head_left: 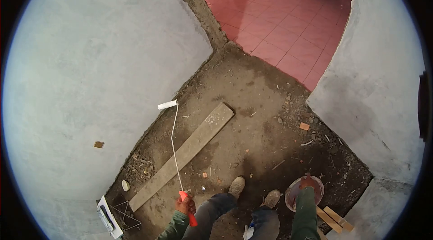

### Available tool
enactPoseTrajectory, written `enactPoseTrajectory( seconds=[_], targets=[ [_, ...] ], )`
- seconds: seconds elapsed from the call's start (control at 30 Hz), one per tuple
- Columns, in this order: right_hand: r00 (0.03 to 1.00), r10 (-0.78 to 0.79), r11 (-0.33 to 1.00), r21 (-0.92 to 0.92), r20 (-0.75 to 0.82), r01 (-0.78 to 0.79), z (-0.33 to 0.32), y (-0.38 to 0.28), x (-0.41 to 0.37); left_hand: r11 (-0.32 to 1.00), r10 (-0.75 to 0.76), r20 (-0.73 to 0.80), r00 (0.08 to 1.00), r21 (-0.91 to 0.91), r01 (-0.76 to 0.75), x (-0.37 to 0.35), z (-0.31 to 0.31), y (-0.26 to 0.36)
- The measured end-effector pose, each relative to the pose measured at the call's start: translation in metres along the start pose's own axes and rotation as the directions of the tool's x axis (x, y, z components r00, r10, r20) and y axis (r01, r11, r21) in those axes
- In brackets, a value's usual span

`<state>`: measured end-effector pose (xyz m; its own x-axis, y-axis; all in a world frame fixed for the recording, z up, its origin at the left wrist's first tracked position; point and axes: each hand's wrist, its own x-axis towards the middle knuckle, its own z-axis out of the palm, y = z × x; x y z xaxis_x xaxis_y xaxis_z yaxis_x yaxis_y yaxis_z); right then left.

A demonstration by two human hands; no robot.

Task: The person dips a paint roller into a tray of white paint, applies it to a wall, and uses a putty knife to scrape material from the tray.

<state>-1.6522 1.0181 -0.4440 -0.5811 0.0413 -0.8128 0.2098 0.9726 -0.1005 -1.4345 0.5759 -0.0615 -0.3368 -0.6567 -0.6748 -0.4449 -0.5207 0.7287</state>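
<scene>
My left hand (pixel 184 205) is closed round the red-orange handle (pixel 192 219) of a paint roller. Its long thin rod runs up to a white roller head (pixel 168 104), which is at the lower part of the grey-white left wall (pixel 103 59); whether it touches the wall I cannot tell. At the lower right, my right hand (pixel 308 181) is at the far rim of a round bucket (pixel 320 190), with its fingers partly hidden. The green sleeve covers part of the bucket.
A long board (pixel 185 152) lies diagonally on the dirt floor (pixel 252 136). Wooden pieces (pixel 336 219) lie beside the bucket. Rubble and a brick piece (pixel 304 126) lie near the right wall (pixel 365 82). A small wire-legged stand (pixel 109 217) is at lower left. Pink tiles (pixel 288 28) begin beyond the opening.
</scene>
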Motion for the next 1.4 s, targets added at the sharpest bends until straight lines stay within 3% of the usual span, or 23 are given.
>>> enactPoseTrajectory(
  seconds=[0.03, 0.07, 0.13, 0.17, 0.2, 0.23, 0.27, 0.3, 0.33, 0.57, 0.63, 0.67, 0.73, 0.77, 0.83, 0.87, 0.97, 1.07, 1.13, 1.27, 1.33, 1.37, 1.4],
  targets=[
    [0.982, -0.114, 0.973, -0.217, -0.152, 0.079, 0.0, 0.005, -0.002, 1.0, -0.002, 0.011, 1.0, 0.003, 0.002, 0.0, 0.001, 0.0],
    [0.981, -0.111, 0.972, -0.222, -0.159, 0.074, 0.003, 0.011, -0.006, 1.0, -0.005, 0.017, 1.0, -0.004, 0.005, -0.001, 0.001, -0.001],
    [0.863, 0.149, 0.947, 0.32, -0.483, 0.016, -0.008, -0.007, -0.053, 0.999, -0.031, -0.012, 0.999, -0.023, 0.03, -0.003, 0.001, -0.001],
    [0.86, 0.147, 0.949, 0.314, -0.488, 0.016, -0.01, -0.011, -0.061, 0.999, -0.034, -0.009, 0.999, -0.03, 0.033, -0.004, 0.002, -0.001],
    [0.892, 0.26, 0.741, 0.669, -0.369, 0.061, -0.009, -0.012, -0.07, 0.999, -0.035, -0.006, 0.999, -0.033, 0.035, -0.007, 0.001, -0.001],
    [0.926, 0.311, 0.403, 0.912, -0.214, 0.076, -0.006, -0.013, -0.076, 0.999, -0.033, -0.004, 0.999, -0.036, 0.033, -0.009, 0.001, 0.001],
    [0.927, 0.307, 0.406, 0.91, -0.217, 0.078, -0.002, -0.015, -0.08, 0.999, -0.032, -0.007, 0.999, -0.041, 0.032, -0.011, 0.002, 0.004],
    [0.88, 0.457, -0.103, 0.974, -0.134, 0.201, 0.007, -0.018, -0.085, 0.998, -0.031, -0.008, 0.999, -0.057, 0.03, -0.014, 0.0, 0.005],
    [0.841, 0.541, -0.561, 0.754, 0.022, 0.342, 0.016, -0.017, -0.092, 0.997, -0.032, -0.008, 0.999, -0.07, 0.031, -0.017, -0.002, 0.006],
    [0.652, 0.709, -0.466, 0.872, 0.269, 0.147, 0.02, 0.024, -0.117, 0.991, -0.042, -0.054, 0.998, -0.131, 0.034, -0.023, -0.017, 0.01],
    [0.627, 0.746, -0.297, 0.955, 0.225, 0.01, 0.003, 0.032, -0.129, 0.986, -0.047, -0.075, 0.996, -0.165, 0.034, -0.025, -0.02, 0.01],
    [0.629, 0.744, -0.298, 0.955, 0.226, 0.01, 0.004, 0.041, -0.128, 0.986, -0.044, -0.076, 0.996, -0.165, 0.031, -0.024, -0.024, 0.011],
    [0.697, 0.717, -0.058, 0.995, -0.018, 0.085, -0.001, 0.067, -0.125, 0.987, -0.044, -0.029, 0.999, -0.157, 0.039, -0.022, -0.03, 0.014],
    [0.694, 0.72, -0.054, 0.995, -0.021, 0.086, -0.008, 0.071, -0.127, 0.987, -0.049, -0.027, 0.998, -0.158, 0.044, -0.023, -0.031, 0.014],
    [0.614, 0.766, -0.363, 0.916, 0.19, 0.169, -0.035, 0.081, -0.137, 0.978, 0.006, -0.088, 0.996, -0.205, -0.024, -0.025, -0.03, 0.017],
    [0.612, 0.768, -0.361, 0.916, 0.187, 0.173, -0.039, 0.091, -0.139, 0.978, 0.004, -0.084, 0.996, -0.208, -0.022, -0.024, -0.031, 0.017],
    [0.619, 0.774, -0.285, 0.946, 0.132, 0.155, -0.047, 0.121, -0.135, 0.977, 0.013, -0.087, 0.996, -0.21, -0.032, -0.02, -0.034, 0.014],
    [0.544, 0.837, -0.222, 0.949, 0.067, 0.225, -0.048, 0.143, -0.127, 0.978, 0.032, -0.08, 0.996, -0.205, -0.048, -0.018, -0.036, 0.015],
    [0.485, 0.874, -0.093, 0.987, 0.019, 0.129, -0.049, 0.167, -0.117, 0.977, 0.01, -0.122, 0.993, -0.212, -0.036, -0.018, -0.036, 0.016],
    [0.531, 0.846, 0.065, 0.998, -0.045, -0.02, -0.054, 0.216, -0.094, 0.981, 0.022, -0.138, 0.99, -0.187, -0.048, -0.014, -0.036, 0.014],
    [0.522, 0.84, 0.158, 0.987, -0.148, 0.025, -0.08, 0.208, -0.111, 0.978, 0.018, -0.161, 0.987, -0.203, -0.05, -0.013, -0.036, 0.013],
    [0.488, 0.815, 0.329, 0.943, -0.313, 0.054, -0.062, 0.238, -0.09, 0.978, 0.017, -0.164, 0.986, -0.202, -0.051, -0.011, -0.039, 0.012],
    [0.489, 0.814, 0.33, 0.942, -0.313, 0.055, -0.063, 0.247, -0.082, 0.98, 0.015, -0.164, 0.986, -0.196, -0.047, -0.008, -0.041, 0.01]
  ],
)
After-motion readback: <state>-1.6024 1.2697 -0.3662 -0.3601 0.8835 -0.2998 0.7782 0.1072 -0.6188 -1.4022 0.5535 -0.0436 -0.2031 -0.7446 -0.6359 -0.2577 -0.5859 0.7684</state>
